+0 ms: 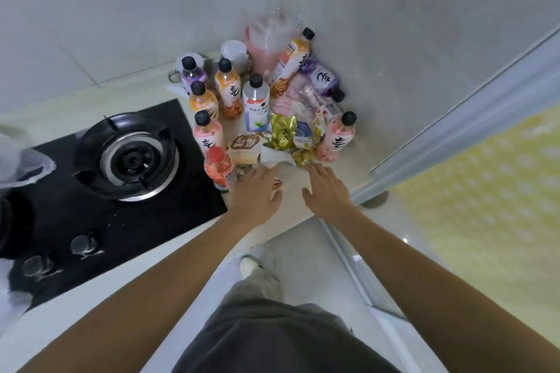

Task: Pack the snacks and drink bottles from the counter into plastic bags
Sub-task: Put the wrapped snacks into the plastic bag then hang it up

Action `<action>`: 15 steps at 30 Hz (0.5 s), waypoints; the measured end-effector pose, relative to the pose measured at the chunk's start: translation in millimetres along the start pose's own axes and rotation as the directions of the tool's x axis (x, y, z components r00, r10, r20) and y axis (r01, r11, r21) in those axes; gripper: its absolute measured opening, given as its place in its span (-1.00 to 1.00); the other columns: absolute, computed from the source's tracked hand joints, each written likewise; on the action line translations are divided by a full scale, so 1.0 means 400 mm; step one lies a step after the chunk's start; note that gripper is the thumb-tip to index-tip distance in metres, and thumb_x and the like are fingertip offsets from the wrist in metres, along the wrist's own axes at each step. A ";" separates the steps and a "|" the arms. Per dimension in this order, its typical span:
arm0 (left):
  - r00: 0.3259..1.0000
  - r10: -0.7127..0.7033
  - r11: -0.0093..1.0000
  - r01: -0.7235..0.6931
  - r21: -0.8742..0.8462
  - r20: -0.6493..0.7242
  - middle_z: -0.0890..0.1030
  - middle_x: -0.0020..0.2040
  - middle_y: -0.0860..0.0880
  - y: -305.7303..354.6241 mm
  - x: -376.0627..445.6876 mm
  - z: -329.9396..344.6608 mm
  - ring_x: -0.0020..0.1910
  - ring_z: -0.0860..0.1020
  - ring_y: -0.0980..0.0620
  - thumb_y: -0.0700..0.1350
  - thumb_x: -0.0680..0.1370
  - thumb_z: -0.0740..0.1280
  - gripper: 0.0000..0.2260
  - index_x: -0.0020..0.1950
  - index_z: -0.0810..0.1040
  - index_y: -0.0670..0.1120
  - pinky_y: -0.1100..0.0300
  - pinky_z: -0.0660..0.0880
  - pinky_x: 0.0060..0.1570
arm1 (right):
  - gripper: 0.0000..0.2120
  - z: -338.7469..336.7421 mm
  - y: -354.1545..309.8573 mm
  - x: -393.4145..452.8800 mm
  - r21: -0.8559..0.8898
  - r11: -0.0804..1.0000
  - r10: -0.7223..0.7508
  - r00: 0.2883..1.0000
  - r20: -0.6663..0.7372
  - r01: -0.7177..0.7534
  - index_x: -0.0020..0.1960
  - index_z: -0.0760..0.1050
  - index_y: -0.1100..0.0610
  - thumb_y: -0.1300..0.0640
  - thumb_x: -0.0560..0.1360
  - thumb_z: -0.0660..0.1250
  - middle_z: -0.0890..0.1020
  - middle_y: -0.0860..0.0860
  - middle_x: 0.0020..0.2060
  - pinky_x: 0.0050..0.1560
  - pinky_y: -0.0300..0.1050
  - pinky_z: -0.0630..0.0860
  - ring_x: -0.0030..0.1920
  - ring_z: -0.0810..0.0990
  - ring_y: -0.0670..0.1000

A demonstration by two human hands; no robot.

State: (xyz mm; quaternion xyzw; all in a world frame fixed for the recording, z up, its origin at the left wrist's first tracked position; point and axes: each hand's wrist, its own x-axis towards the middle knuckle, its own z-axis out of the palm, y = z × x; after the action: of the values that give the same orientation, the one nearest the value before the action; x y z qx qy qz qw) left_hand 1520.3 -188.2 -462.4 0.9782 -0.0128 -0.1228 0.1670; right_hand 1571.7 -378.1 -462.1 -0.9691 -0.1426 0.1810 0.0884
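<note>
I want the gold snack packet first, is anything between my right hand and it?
Partly. The right hand is open at the pile's near edge; a small yellow wrapper lies between it and the gold snack packet behind.

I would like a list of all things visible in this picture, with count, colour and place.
Bottles: ten, orange, pink, purple, white, red; counter corner, most upright.
Snacks: several, gold, brown, pink; among the bottles.
Cups: two, white; behind the bottles.
Pink bag: one; in the corner.
Burner: one, black; hob, left.
Clear bag: one; left edge.
Left hand: open, by the red bottle.
Right hand: open, near gold snacks.
</note>
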 end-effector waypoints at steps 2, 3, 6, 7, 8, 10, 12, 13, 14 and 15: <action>1.000 -0.008 1.000 0.008 0.011 -0.004 0.44 0.40 -0.09 0.003 0.041 0.027 0.36 0.44 -0.16 0.08 0.62 0.21 -0.54 0.51 0.35 0.00 -0.05 0.51 0.15 | -0.38 0.001 0.016 0.048 0.007 1.000 -0.025 0.999 0.039 0.025 0.58 0.17 0.09 0.07 0.59 0.32 0.26 0.02 0.57 0.35 0.15 0.48 0.53 0.29 0.11; 1.000 -0.020 1.000 0.020 0.021 -0.001 0.45 0.38 -0.09 0.004 0.059 0.036 0.34 0.45 -0.17 0.07 0.61 0.21 -0.55 0.51 0.34 0.02 -0.03 0.52 0.11 | -0.37 0.002 0.023 0.072 0.016 0.999 -0.042 0.998 0.046 0.041 0.58 0.16 0.08 0.10 0.58 0.33 0.21 0.02 0.60 0.34 0.17 0.49 0.55 0.25 0.12; 0.997 -0.067 0.998 0.067 0.018 0.043 0.43 0.37 -0.11 0.008 0.099 0.062 0.29 0.46 -0.22 0.04 0.61 0.21 -0.53 0.53 0.29 0.05 -0.06 0.54 0.11 | -0.34 0.009 0.039 0.136 0.057 0.994 -0.094 0.994 0.050 0.091 0.56 0.16 0.06 0.16 0.54 0.35 0.09 0.01 0.64 0.27 0.18 0.51 0.59 0.19 0.14; 0.995 -0.079 0.997 0.077 0.023 0.057 0.42 0.37 -0.12 0.013 0.106 0.070 0.28 0.45 -0.22 0.03 0.62 0.21 -0.53 0.54 0.29 0.05 -0.04 0.53 0.10 | -0.32 0.016 0.046 0.156 0.056 0.992 -0.119 0.992 0.045 0.116 0.57 0.16 0.07 0.18 0.53 0.37 0.09 0.03 0.63 0.26 0.17 0.53 0.60 0.17 0.15; 0.993 -0.093 0.995 0.091 0.030 0.066 0.42 0.36 -0.11 0.018 0.112 0.076 0.29 0.45 -0.21 0.01 0.63 0.22 -0.54 0.54 0.29 0.05 -0.03 0.51 0.09 | -0.29 0.024 0.053 0.174 0.056 0.988 -0.146 0.988 0.042 0.143 0.58 0.15 0.09 0.19 0.51 0.38 0.11 0.05 0.62 0.25 0.17 0.55 0.60 0.17 0.17; 0.988 -0.139 0.990 0.140 -0.008 0.067 0.41 0.37 -0.10 0.022 0.120 0.085 0.30 0.44 -0.19 -0.01 0.64 0.25 -0.56 0.53 0.32 0.06 -0.05 0.52 0.08 | -0.25 0.043 0.066 0.206 0.061 0.979 -0.196 0.979 0.047 0.193 0.57 0.17 0.12 0.22 0.45 0.41 0.18 0.09 0.58 0.27 0.20 0.55 0.59 0.19 0.21; 0.978 -0.195 0.976 0.201 -0.088 0.072 0.42 0.34 -0.12 0.022 0.122 0.099 0.29 0.46 -0.20 -0.04 0.64 0.27 -0.61 0.48 0.39 0.03 -0.10 0.56 0.08 | -0.23 0.062 0.080 0.225 0.052 0.970 -0.240 0.969 0.060 0.237 0.55 0.21 0.15 0.23 0.40 0.43 0.23 0.13 0.56 0.39 0.18 0.46 0.59 0.18 0.23; 0.971 -0.224 0.965 0.233 -0.122 0.080 0.43 0.31 -0.14 0.022 0.122 0.107 0.26 0.47 -0.22 -0.07 0.63 0.28 -0.63 0.46 0.41 0.02 -0.12 0.56 0.06 | -0.23 0.069 0.087 0.228 0.039 0.967 -0.255 0.965 0.059 0.253 0.54 0.23 0.16 0.23 0.39 0.43 0.25 0.13 0.55 0.45 0.15 0.41 0.59 0.18 0.23; 0.963 -0.255 0.954 0.265 -0.143 0.083 0.44 0.28 -0.16 0.023 0.122 0.116 0.24 0.48 -0.23 -0.07 0.64 0.27 -0.65 0.44 0.42 0.01 -0.13 0.56 0.05 | -0.25 0.075 0.095 0.227 0.029 0.963 -0.270 0.961 0.054 0.269 0.52 0.26 0.16 0.23 0.37 0.43 0.28 0.13 0.53 0.47 0.14 0.37 0.57 0.21 0.22; 0.954 -0.288 0.941 0.298 -0.161 0.083 0.44 0.25 -0.17 0.026 0.121 0.124 0.22 0.49 -0.24 -0.06 0.66 0.25 -0.67 0.43 0.43 -0.01 -0.13 0.55 0.03 | -0.27 0.079 0.102 0.221 0.028 0.959 -0.284 0.957 0.054 0.283 0.49 0.30 0.16 0.24 0.36 0.44 0.32 0.12 0.50 0.46 0.14 0.38 0.54 0.25 0.22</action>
State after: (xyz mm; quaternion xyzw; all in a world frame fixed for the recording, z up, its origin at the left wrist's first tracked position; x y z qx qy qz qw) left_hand 1555.2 -217.4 -515.7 0.9471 0.1388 -0.1752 0.2301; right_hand 1648.7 -385.4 -528.9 -0.9321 -0.2806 0.1956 0.1190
